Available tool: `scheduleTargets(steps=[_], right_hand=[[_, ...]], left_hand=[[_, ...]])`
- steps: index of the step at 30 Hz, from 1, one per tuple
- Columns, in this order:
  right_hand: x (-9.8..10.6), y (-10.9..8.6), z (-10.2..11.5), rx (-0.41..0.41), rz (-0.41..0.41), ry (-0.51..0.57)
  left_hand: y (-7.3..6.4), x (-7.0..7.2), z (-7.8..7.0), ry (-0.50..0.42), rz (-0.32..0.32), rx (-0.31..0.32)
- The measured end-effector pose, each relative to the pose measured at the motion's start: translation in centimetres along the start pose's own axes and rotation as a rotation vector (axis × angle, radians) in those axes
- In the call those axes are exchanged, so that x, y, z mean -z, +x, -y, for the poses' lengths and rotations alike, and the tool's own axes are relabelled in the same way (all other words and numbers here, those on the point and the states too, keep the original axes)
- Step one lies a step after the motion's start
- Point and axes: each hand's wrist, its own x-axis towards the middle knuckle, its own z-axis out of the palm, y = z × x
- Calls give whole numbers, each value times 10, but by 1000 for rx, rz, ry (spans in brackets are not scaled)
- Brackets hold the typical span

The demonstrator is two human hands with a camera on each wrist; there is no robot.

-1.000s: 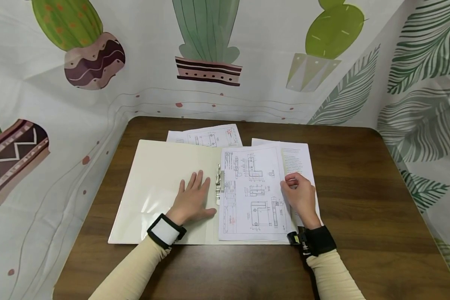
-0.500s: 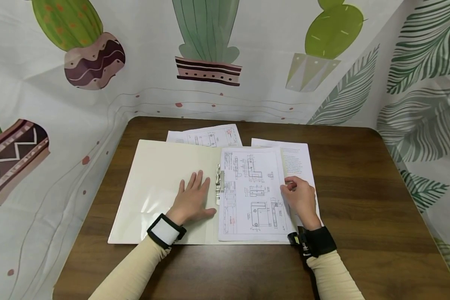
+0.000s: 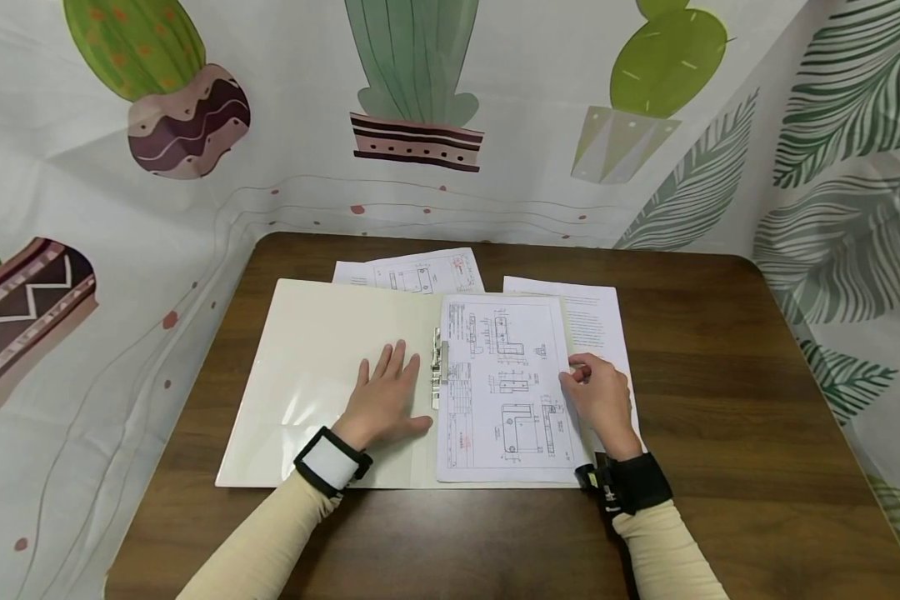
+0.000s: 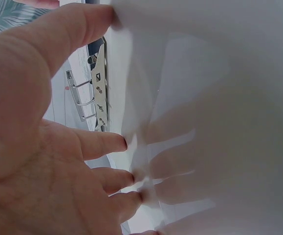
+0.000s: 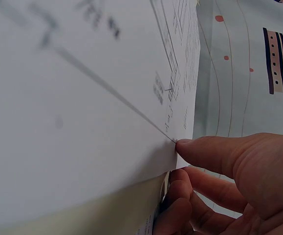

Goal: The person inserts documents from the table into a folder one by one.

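A cream ring binder (image 3: 322, 358) lies spread on the table, its metal ring clip (image 3: 440, 367) running along the spine. On its right half sits a stack of white technical drawing sheets (image 3: 487, 425), the top one printed with several part outlines. My left hand (image 3: 386, 400) rests flat on the bare left cover, fingers spread, fingertips touching the glossy surface in the left wrist view. My right hand (image 3: 603, 400) pinches the right edge of the drawing sheets, thumb on top and the other fingers curled below the edge, as the right wrist view shows.
Loose papers (image 3: 450, 268) stick out behind the binder's top edge. Another printed text sheet (image 3: 600, 317) lies partly under the binder on the right. The brown wooden table (image 3: 750, 400) meets a cactus-patterned cloth (image 3: 525, 200) at the back.
The drawing sheet's far right corner has come down, so it lies flatter on the binder. My right fingers have shifted slightly toward me; the left hand has stayed put.
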Motion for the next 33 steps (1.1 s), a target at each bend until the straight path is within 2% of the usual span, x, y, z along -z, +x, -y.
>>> scheduleTargets(steps=[20,33], right_hand=[[1,1,0,1,60,-29],[7,1,-1,24,71,-8]], left_hand=[[-1,2,0,-3,-4,-9],[-1,2,1,-13,-6,-7]])
